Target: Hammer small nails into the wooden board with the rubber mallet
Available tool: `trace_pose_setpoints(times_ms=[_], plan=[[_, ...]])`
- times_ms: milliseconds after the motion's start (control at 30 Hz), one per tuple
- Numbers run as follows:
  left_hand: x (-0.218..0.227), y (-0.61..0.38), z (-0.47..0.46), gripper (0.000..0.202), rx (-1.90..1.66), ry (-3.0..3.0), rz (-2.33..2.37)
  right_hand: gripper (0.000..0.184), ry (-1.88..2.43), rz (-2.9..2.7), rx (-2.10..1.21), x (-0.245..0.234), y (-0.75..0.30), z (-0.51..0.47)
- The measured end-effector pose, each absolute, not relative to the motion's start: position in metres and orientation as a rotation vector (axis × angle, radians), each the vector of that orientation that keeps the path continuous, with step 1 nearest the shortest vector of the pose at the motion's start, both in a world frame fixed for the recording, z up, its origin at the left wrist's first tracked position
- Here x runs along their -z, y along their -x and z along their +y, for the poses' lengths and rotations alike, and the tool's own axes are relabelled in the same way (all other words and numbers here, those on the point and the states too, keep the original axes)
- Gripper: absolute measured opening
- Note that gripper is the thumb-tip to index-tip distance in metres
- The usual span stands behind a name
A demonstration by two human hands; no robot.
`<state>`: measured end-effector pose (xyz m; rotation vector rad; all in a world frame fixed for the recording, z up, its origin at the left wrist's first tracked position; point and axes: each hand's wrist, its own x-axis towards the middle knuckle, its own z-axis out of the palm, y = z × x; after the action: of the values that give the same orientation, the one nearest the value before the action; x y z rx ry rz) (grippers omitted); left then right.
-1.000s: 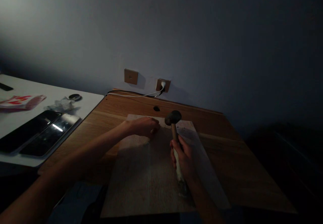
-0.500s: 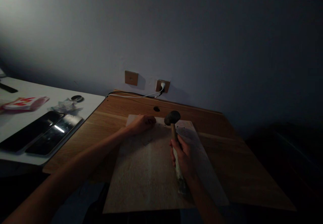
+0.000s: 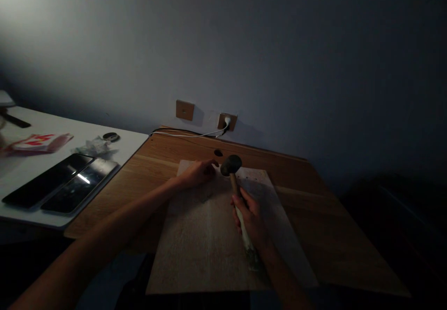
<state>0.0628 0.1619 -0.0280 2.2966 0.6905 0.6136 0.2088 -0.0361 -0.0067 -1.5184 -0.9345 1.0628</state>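
My right hand [image 3: 252, 217] is wrapped round the handle of a mallet [image 3: 231, 165] with a dark, rounded head. The handle is pale and worn, with a dark lower end. A wooden board [image 3: 199, 245] lies below, and the mallet head is over its far edge. On the far left part of the board rests my left hand [image 3: 198, 174], fingers bent, the index finger reaching toward the mallet head. What its fingertips hold, if anything, is too dark to make out. Several small dark spots [image 3: 252, 178] show along the board's far edge, right of the mallet head.
Under the board is a wooden desk [image 3: 314, 226] with a cable hole [image 3: 218, 152]. Cables run to a wall socket [image 3: 227, 121]. A white table [image 3: 21, 219] at left bears two dark phone-like slabs [image 3: 78, 186], a red-and-white packet [image 3: 42, 142] and crumpled clear plastic [image 3: 94, 147].
The mallet head has shifted left, closer to my left hand. My left index finger has straightened somewhat. The view has moved slightly.
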Motion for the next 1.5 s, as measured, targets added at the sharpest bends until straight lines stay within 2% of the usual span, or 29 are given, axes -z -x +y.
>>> trace_pose_setpoints(times_ms=[233,533,667,800,900,1000,1200,1500], plan=[[0.029,-0.063,0.164,0.053,-0.602,-2.241,0.699,0.043,1.547,-1.053,-1.070,0.001,-0.197,-0.028],[0.028,-0.063,0.162,0.047,-0.591,-2.261,0.713,0.043,1.561,-1.031,-1.012,0.004,-0.194,-0.029],[0.026,-0.062,0.163,0.050,-0.554,-2.281,0.692,0.042,1.557,-1.006,-1.023,0.009,-0.195,-0.029],[0.015,-0.052,0.160,0.040,-0.591,-2.442,0.657,0.042,1.514,-0.927,-1.002,0.015,-0.200,-0.031],[0.006,-0.040,0.151,0.028,-0.412,-2.562,0.365,0.043,1.487,-0.870,-0.987,0.016,-0.202,-0.032],[0.003,-0.032,0.142,0.026,-0.276,-2.575,0.189,0.043,1.482,-0.858,-0.988,0.015,-0.203,-0.033],[0.009,-0.034,0.138,0.026,-0.284,-2.570,0.209,0.047,1.515,-0.857,-0.994,0.012,-0.199,-0.033],[0.003,-0.033,0.138,0.013,-0.300,-2.661,0.340,0.049,1.526,-0.844,-0.995,0.013,-0.199,-0.033]])
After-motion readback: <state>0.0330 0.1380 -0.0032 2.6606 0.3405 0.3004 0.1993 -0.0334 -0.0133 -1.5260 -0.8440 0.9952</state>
